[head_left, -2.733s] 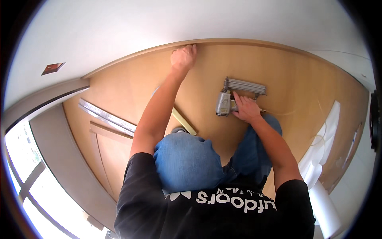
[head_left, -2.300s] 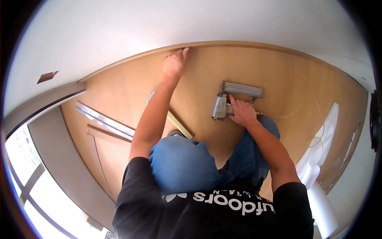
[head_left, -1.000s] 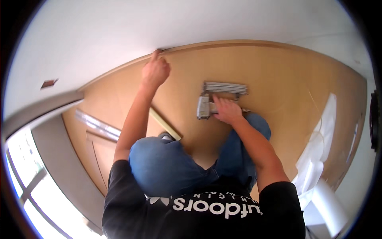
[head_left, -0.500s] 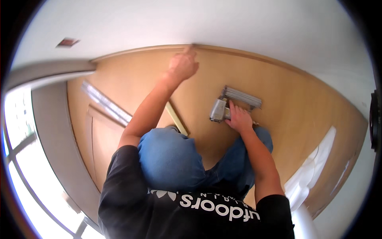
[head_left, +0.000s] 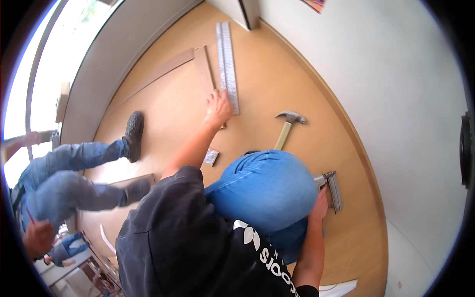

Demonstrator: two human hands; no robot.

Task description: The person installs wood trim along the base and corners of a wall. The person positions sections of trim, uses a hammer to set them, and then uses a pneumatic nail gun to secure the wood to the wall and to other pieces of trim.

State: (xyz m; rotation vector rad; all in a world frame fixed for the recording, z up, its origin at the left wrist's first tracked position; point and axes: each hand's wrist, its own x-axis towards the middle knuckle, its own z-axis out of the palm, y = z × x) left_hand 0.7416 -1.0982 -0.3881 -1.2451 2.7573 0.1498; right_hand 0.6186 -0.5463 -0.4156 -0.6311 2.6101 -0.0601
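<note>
My left hand (head_left: 218, 108) reaches down to the lower end of a long silver strip (head_left: 223, 57) and a narrow wooden board (head_left: 203, 67) beside it, fingers apart and slightly bent. My right hand (head_left: 320, 200) is on the grey nail gun (head_left: 332, 190), partly hidden behind my knee (head_left: 267, 188). A claw hammer (head_left: 289, 119) with a pale handle lies on the tan wooden panel (head_left: 336, 148) between my hands. A small patterned block (head_left: 211, 157) lies below my left hand.
A co-worker (head_left: 74, 193) in jeans and dark shoes is at left, a thin red object in one hand. Another person (head_left: 67, 250) is farther back at lower left. A white wall (head_left: 405, 123) runs along the right; bright windows (head_left: 39, 64) at upper left; white sheet (head_left: 336, 289) at bottom.
My view has swung left, bringing the co-worker into sight. My left hand has left the panel's wall edge for the silver strip. My right hand stays on the nail gun.
</note>
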